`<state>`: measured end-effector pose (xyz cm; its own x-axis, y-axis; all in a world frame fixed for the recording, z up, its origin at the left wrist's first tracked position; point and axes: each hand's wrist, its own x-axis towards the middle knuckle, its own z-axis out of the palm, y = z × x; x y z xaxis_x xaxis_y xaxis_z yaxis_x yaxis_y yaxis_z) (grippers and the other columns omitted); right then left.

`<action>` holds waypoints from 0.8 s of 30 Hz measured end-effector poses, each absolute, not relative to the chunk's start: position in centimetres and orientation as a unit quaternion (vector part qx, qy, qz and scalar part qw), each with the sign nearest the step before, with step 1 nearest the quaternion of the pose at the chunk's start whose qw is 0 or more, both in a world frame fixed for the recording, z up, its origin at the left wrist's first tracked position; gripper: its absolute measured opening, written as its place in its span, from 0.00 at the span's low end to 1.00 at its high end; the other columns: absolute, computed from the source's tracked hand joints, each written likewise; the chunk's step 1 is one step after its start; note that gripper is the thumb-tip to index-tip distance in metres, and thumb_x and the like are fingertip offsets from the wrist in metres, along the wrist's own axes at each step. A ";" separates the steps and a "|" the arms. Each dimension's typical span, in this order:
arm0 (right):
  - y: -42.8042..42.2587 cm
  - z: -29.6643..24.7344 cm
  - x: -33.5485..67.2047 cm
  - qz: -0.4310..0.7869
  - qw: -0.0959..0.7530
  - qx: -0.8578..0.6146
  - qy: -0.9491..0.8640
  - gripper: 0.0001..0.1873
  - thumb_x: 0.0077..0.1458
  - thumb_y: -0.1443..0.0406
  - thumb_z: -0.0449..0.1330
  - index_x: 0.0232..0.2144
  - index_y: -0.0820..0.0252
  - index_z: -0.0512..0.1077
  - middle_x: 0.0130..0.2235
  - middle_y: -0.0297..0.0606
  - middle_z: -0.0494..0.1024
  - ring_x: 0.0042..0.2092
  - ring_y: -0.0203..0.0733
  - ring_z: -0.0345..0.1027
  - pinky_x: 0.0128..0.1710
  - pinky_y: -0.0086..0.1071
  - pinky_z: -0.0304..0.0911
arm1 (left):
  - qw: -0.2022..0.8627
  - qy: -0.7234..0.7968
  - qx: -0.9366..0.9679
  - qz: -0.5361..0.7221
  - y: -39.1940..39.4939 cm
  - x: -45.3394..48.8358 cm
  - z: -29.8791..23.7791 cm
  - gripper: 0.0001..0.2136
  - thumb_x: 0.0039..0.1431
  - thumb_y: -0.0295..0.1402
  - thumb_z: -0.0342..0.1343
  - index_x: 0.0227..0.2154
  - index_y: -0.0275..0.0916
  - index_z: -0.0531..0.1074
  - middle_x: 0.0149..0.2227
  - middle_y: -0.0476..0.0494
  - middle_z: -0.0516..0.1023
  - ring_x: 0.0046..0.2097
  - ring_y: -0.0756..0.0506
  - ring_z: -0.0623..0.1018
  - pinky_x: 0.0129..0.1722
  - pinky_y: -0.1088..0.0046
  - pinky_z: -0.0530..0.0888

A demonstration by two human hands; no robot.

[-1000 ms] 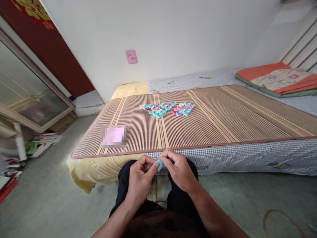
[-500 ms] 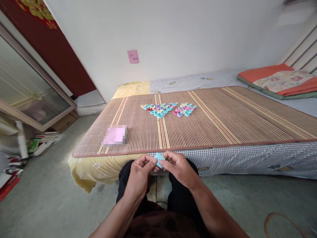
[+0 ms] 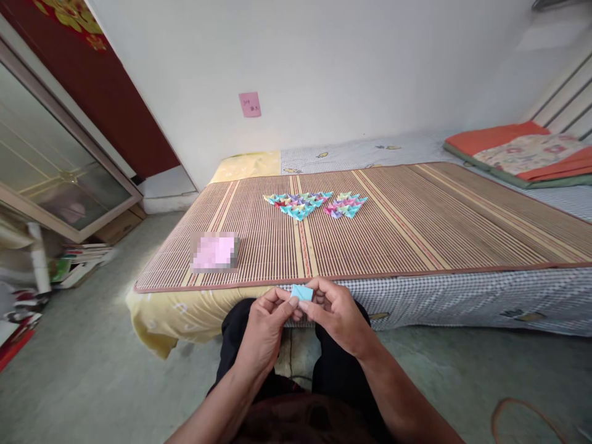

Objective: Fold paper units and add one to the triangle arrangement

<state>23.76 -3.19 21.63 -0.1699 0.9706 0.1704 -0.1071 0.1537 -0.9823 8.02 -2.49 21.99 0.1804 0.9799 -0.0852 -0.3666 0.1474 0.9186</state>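
The fingers [image 3: 285, 308] of the left hand [image 3: 259, 333] are pinched together, thumb against curled forefinger, on one side of a small blue paper [image 3: 302, 292]; the right hand [image 3: 345, 317] grips the other side in the same way, thumb in front and the other fingers bent behind; neither has any gap beyond the paper's thickness. The paper is folded into a small flat rectangle, with a crease line faintly visible on its face; it is held up in front of the bed's near edge, off the mat [image 3: 398, 222], above the dark-trousered knees [image 3: 232, 327].

The step in hand looks like folding or pressing a crease; the next move seems to call for a firm pinch by one thumb while the other lines up the edges, with little force, as thin paper creases easily out of true.

Further out, towards the mat's far edge, stand two clusters of folded paper; the wider cluster [image 3: 298, 205] narrows towards the near edge, and the smaller cluster [image 3: 345, 205] sits just beside it on the right; by the mat's near left corner lies a pink item [image 3: 214, 251], too pixelated to identify; folded bedding [image 3: 522, 151] lies beyond the far right part of the mat.
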 end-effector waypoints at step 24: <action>-3.6 21.2 23.1 0.235 0.562 -0.407 -0.681 0.05 0.65 0.70 0.63 0.40 0.55 0.77 0.39 0.35 0.74 0.34 0.37 0.68 0.34 0.31 0.67 | 0.536 0.414 0.532 0.508 -3.0 6.9 21.9 0.07 0.63 0.37 0.65 0.35 0.39 0.77 0.34 0.46 0.84 0.35 0.46 0.83 0.39 0.72 0.80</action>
